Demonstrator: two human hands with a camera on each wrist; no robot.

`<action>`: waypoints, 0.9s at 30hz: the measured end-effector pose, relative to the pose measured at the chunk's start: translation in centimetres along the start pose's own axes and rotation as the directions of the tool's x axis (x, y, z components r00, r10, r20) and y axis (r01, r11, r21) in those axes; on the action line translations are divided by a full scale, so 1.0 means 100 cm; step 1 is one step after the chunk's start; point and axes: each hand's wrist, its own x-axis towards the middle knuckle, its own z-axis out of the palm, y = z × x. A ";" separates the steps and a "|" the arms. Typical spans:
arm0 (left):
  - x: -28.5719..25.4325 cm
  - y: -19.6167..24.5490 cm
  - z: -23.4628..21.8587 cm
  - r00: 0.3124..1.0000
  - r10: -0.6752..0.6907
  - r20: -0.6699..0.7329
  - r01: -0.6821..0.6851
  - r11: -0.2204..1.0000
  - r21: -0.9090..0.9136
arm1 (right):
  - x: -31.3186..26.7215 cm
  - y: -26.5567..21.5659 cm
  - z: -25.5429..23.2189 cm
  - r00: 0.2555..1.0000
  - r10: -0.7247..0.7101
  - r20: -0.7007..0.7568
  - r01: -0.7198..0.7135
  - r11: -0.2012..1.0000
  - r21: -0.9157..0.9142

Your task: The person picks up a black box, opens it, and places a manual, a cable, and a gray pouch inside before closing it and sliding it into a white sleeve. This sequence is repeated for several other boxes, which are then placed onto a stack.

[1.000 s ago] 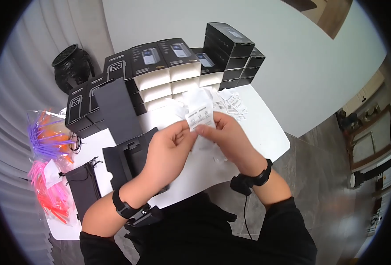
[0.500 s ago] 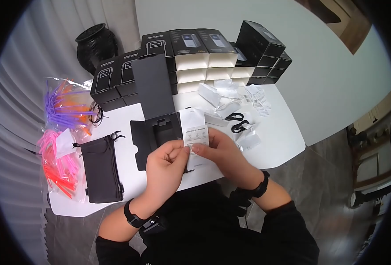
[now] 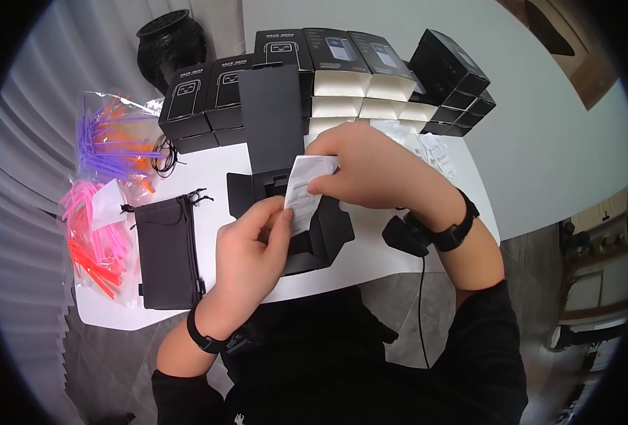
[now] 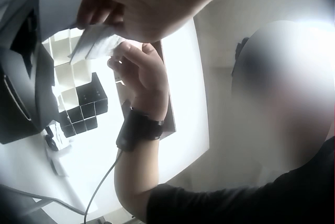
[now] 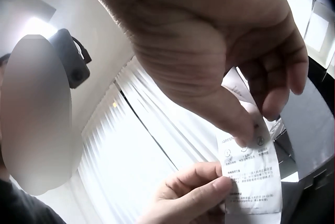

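Observation:
A folded white printed leaflet (image 3: pixel 303 190) is held between both hands over the open black box (image 3: pixel 335 230). My left hand (image 3: pixel 249 248) pinches its lower left edge between thumb and fingers. At the upper end, my right hand (image 3: pixel 374 170) grips it with the thumb on the near face. Small printed text and round icons show on the leaflet (image 5: pixel 254 174) in the right wrist view. The box's tall lid (image 3: pixel 270 120) stands raised behind the hands. Part of the box's inside is hidden by the leaflet and hands.
Stacked black boxes (image 3: pixel 339 53) line the table's back. A black drawstring pouch (image 3: pixel 166 251) lies left of the open box, beside bags of purple sticks (image 3: pixel 112 152) and pink and red ones (image 3: pixel 98 234). White papers (image 3: pixel 434 152) lie behind my right forearm.
The right hand has moved up and forward, now holding the leaflet's top end. The leaflet has tilted and sits over the open box. The head view has shifted too.

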 end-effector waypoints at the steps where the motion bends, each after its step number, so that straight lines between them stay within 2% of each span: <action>1: -0.001 -0.005 0.000 1.000 0.005 0.014 -0.005 0.999 0.048 | 0.007 0.009 0.008 0.999 -0.041 -0.006 0.041 0.999 -0.035; 3: -0.006 -0.011 -0.004 0.997 -0.037 0.074 0.022 0.980 0.199 | 0.022 0.019 0.015 0.994 -0.004 0.111 0.002 1.000 0.022; 6: -0.014 -0.033 -0.009 0.946 0.268 0.183 -0.321 0.851 0.416 | 0.040 0.042 0.036 0.970 0.000 0.244 -0.005 1.000 0.021; 7: -0.023 -0.035 -0.009 0.964 0.163 0.211 -0.240 0.874 0.423 | 0.045 0.048 0.043 0.959 -0.008 0.283 0.006 1.000 0.009; 10: -0.034 -0.035 -0.008 0.945 0.185 0.271 -0.305 0.801 0.516 | 0.054 0.052 0.055 0.950 0.035 0.309 -0.022 0.999 -0.047; 13: -0.040 -0.040 -0.007 0.931 0.138 0.338 -0.310 0.789 0.531 | 0.058 0.063 0.077 0.959 -0.031 0.283 0.070 0.989 -0.130; 16: -0.039 -0.041 -0.007 0.914 0.132 0.385 -0.341 0.766 0.545 | 0.052 0.057 0.091 0.975 0.014 0.222 0.010 0.994 -0.106; 17: -0.039 -0.041 -0.008 0.907 0.131 0.401 -0.352 0.758 0.548 | 0.048 0.053 0.095 0.982 -0.010 0.188 0.048 0.979 -0.196; 20: -0.040 -0.043 -0.008 0.897 0.121 0.426 -0.361 0.759 0.542 | 0.046 0.044 0.101 0.970 0.072 0.234 0.001 0.954 -0.299; 23: -0.042 -0.045 -0.008 0.897 0.115 0.427 -0.356 0.761 0.542 | 0.036 0.043 0.109 0.996 0.000 0.086 0.028 0.948 -0.317; 26: -0.043 -0.045 -0.007 0.908 0.100 0.407 -0.324 0.783 0.531 | 0.030 0.044 0.112 0.996 -0.086 0.003 0.083 0.954 -0.289; 27: -0.043 -0.045 -0.008 0.907 0.099 0.408 -0.324 0.783 0.531 | 0.028 0.045 0.113 0.993 -0.114 -0.018 0.102 0.937 -0.334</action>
